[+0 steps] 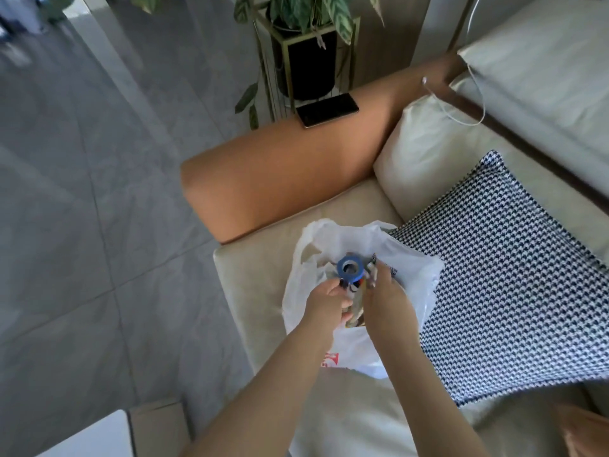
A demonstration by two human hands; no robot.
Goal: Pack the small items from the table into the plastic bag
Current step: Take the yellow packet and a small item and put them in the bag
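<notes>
A white plastic bag (408, 265) lies open on the cream sofa seat (257, 275). In its mouth sits a blue roll of tape (351, 269) among several small items that are mostly hidden. My left hand (324, 303) pinches the near edge of the tape roll with its fingertips. My right hand (384, 296) is inside the bag opening, just right of the roll, its fingers closed on a small patterned packet (357, 316). Red print shows on the bag's near side.
An orange armrest (280, 173) runs behind the bag, with a black phone (327, 110) on it. A houndstooth cushion (514, 285) presses against the bag's right side. A potted plant (306, 44) stands beyond. A white table corner (92, 437) shows at lower left.
</notes>
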